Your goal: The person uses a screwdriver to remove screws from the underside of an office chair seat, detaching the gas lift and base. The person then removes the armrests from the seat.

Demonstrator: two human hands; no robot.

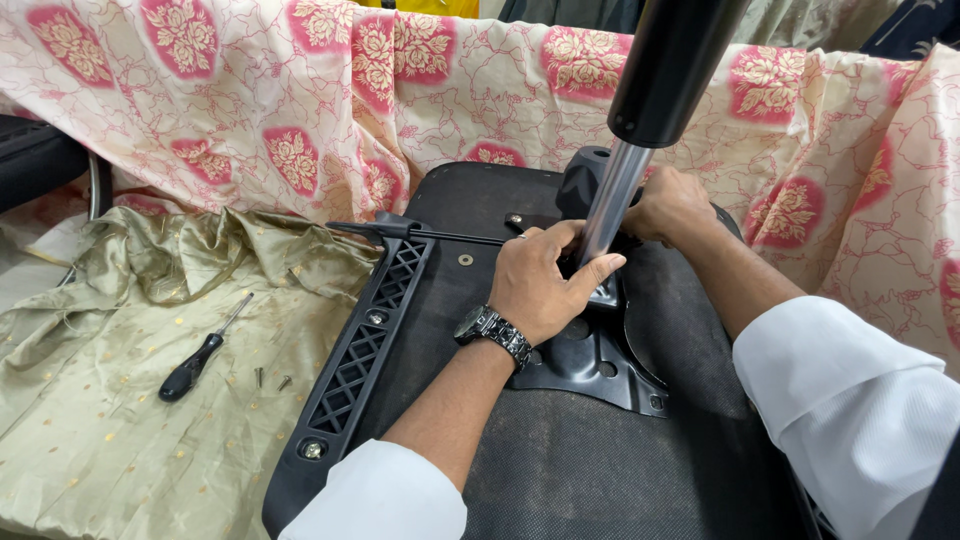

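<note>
An upturned black office chair seat [560, 450] lies in front of me with its metal mechanism plate [600, 370] facing up. A chrome gas-lift cylinder [612, 200] with a black outer sleeve [672, 60] rises from the plate. My left hand [540, 280], with a dark metal wristwatch, wraps around the base of the cylinder where it meets the plate. My right hand [672, 205] grips the mechanism just behind the cylinder; what its fingers hold is hidden. A thin black lever [430, 234] sticks out leftward from the mechanism.
A black-handled screwdriver [200, 355] and a few loose screws [272, 380] lie on olive-gold cloth [120, 440] at the left. Cream fabric with pink floral patches [300, 100] drapes across the back. A black armrest bracket [360, 360] runs along the seat's left edge.
</note>
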